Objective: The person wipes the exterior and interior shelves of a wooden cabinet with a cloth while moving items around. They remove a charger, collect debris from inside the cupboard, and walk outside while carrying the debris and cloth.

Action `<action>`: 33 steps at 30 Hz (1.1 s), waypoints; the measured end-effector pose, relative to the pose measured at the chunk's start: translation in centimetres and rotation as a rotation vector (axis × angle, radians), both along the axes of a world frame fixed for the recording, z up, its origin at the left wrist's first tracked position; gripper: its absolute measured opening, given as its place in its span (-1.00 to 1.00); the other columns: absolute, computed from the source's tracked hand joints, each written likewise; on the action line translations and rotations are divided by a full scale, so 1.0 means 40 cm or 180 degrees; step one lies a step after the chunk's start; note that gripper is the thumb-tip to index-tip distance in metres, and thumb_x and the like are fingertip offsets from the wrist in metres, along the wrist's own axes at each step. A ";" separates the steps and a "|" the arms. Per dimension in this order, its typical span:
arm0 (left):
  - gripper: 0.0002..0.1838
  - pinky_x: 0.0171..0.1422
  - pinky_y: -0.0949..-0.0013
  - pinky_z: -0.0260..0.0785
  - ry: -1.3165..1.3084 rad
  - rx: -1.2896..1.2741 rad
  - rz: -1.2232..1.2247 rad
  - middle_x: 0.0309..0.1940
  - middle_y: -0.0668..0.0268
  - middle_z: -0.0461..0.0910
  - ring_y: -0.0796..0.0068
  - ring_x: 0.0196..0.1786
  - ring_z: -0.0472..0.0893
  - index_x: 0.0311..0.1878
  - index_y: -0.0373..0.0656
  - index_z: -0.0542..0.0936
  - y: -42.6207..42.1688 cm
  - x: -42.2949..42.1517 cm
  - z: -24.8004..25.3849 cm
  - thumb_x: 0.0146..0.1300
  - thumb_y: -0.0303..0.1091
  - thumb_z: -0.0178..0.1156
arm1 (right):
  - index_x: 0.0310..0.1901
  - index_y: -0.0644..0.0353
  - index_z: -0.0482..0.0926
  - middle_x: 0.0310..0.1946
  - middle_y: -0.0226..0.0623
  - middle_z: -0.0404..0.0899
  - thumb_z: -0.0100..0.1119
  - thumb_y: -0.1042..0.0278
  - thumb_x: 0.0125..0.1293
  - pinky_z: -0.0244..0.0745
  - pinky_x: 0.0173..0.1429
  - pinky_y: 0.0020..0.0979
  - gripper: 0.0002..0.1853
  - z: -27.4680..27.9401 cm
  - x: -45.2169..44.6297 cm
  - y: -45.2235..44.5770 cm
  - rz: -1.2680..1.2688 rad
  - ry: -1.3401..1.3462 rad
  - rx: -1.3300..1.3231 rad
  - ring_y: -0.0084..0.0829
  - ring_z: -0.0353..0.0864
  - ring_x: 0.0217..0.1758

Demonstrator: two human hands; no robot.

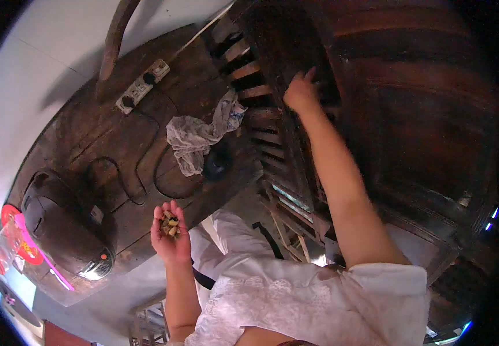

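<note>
My left hand (pixel 170 236) is cupped, palm up, near the table's front edge. In its palm lie several small brown and yellowish pieces (pixel 169 225), dried-looking and too small to name surely. My right hand (pixel 302 94) reaches out on a stretched arm to the dark wooden cabinet (pixel 422 138), in front of its shadowed part beside the slats. Its fingers look curled, with one raised; their tips are partly lost in shadow and blur. I cannot make out what they hold or touch.
A dark wooden table (pixel 88 138) carries a power strip (pixel 143 86) with plugged cords, a crumpled plastic bag (pixel 194 138) and a dark electric appliance (pixel 68 225). Red items (pixel 27 251) stand at the left. Wooden slats (pixel 255 81) rise between table and cabinet. A curved wooden piece (pixel 114 40) stands against the wall.
</note>
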State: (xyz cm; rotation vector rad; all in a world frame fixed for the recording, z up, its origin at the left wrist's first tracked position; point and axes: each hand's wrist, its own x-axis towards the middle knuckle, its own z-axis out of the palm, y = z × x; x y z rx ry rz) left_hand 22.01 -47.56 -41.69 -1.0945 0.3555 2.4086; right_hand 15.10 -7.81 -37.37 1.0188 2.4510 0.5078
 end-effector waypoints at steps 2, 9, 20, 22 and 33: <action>-0.75 0.24 0.18 0.27 0.0149 0.0382 0.0123 -0.04 0.13 0.46 0.16 0.15 0.37 -0.09 -0.26 0.44 0.000 0.003 -0.010 0.26 -0.37 -0.12 | 0.09 0.37 0.32 0.18 0.10 0.20 0.03 0.34 0.09 0.14 0.26 -0.15 -0.50 -0.137 0.009 0.174 -0.0339 -0.0153 -0.0354 -0.01 0.21 0.24; -0.77 0.21 0.19 0.30 -0.0250 0.0013 0.0270 -0.04 0.12 0.46 0.16 0.14 0.38 -0.11 -0.25 0.45 -0.046 0.023 -0.042 0.25 -0.36 -0.09 | 0.16 0.24 0.23 0.07 0.01 0.36 0.06 0.35 0.08 0.40 0.05 -0.19 -0.44 -0.084 -0.045 0.174 -0.1185 0.0675 -0.0374 -0.06 0.37 0.11; -0.80 0.22 0.20 0.27 0.0021 0.0047 0.0361 -0.07 0.15 0.47 0.19 0.14 0.38 -0.15 -0.23 0.44 -0.074 -0.016 -0.005 0.24 -0.36 -0.07 | 0.06 0.16 0.33 -0.04 -0.16 0.45 0.05 0.34 0.03 0.30 0.15 -0.01 -0.52 0.077 -0.129 -0.131 -0.1302 0.3380 -0.6729 -0.17 0.40 0.08; -0.74 0.27 0.19 0.22 0.0111 0.0064 0.0335 -0.06 0.16 0.48 0.20 0.14 0.39 -0.09 -0.22 0.47 -0.079 -0.010 0.008 0.23 -0.33 -0.07 | 0.09 0.20 0.30 -0.03 -0.12 0.43 0.06 0.37 0.01 0.16 0.25 0.05 -0.47 0.075 -0.131 -0.186 -0.1157 0.3386 -0.7605 -0.04 0.37 0.10; -0.76 0.22 0.21 0.28 0.0284 -0.0014 0.0550 -0.06 0.16 0.47 0.21 0.14 0.39 -0.09 -0.22 0.45 -0.104 0.037 0.139 0.24 -0.35 -0.06 | 0.10 0.18 0.30 0.03 -0.05 0.40 0.03 0.47 0.00 0.22 0.22 -0.08 -0.47 0.229 -0.118 -0.388 -0.0851 0.2478 -0.8748 0.12 0.36 0.11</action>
